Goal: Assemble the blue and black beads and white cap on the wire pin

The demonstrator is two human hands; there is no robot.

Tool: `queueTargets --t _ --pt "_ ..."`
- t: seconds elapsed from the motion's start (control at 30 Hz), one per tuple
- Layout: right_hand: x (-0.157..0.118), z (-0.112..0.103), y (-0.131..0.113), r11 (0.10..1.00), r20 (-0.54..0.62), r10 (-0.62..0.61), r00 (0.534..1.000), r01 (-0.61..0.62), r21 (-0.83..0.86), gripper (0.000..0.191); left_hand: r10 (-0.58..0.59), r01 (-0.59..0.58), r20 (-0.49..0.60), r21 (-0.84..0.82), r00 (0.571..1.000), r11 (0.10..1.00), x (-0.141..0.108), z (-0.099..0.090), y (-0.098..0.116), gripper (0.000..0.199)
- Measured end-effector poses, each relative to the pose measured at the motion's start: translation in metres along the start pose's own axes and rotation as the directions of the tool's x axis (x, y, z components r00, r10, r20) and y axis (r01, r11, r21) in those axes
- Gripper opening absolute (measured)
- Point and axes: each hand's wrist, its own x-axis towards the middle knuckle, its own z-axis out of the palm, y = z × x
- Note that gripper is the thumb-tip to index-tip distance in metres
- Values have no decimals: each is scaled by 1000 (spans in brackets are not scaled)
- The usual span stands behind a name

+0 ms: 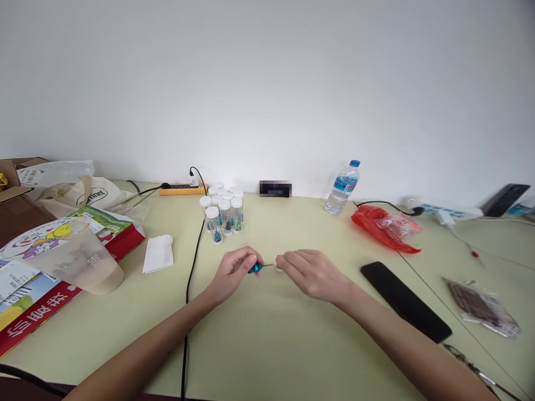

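Above the pale green table [267,345], my left hand [234,272] pinches a small shiny blue object [256,268] between thumb and fingers. A thin metal-like shaft [268,265] runs from it toward my right hand [311,273]. The fingers of my right hand are closed at the shaft's other end around a small whitish piece [277,264], mostly covered by the fingertips. What kind of thing either piece is, I cannot make out. Behind my left hand stand several clear tubes with white caps [224,214], holding small blue, green and dark items.
A water bottle [343,188], red plastic bag [384,229] and black phone [405,301] are on the right. Left are a cup [90,267], folded tissue [158,254] and a black cable [193,267]. A dark digital display [275,189] and orange power strip [179,190] line the wall.
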Motion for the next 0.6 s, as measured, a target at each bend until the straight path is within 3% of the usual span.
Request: queueTargets --t 0.03,0.1,0.13,0.2,0.27,0.4,0.5,0.6 --pt "1 -1 3 998 -18 61 998 -61 22 22 105 -91 -133 107 986 990 2 -4 1 26" --pt "2 -5 10 971 -48 212 976 -205 125 25 251 -152 -375 274 892 950 6 -12 -1 21" --pt "2 -6 13 939 -47 293 955 -278 204 26 262 -129 -463 298 847 946 9 -16 -4 21" --pt "-1 -10 20 838 -10 440 898 -407 363 25 191 -26 -525 306 830 952 14 -22 -16 25" --pt "-4 -13 27 733 40 552 833 -507 454 23 86 59 -471 284 878 957 18 -27 -31 32" --pt "-10 -18 39 605 59 700 711 -635 480 22 -109 166 -248 223 963 961 24 -29 -56 51" --pt "-8 -20 42 520 85 752 654 -667 534 22 -104 143 -149 284 983 948 23 -25 -56 40" --pt "-3 -23 38 376 194 770 608 -677 633 23 -29 73 -105 440 994 895 20 -20 -44 30"
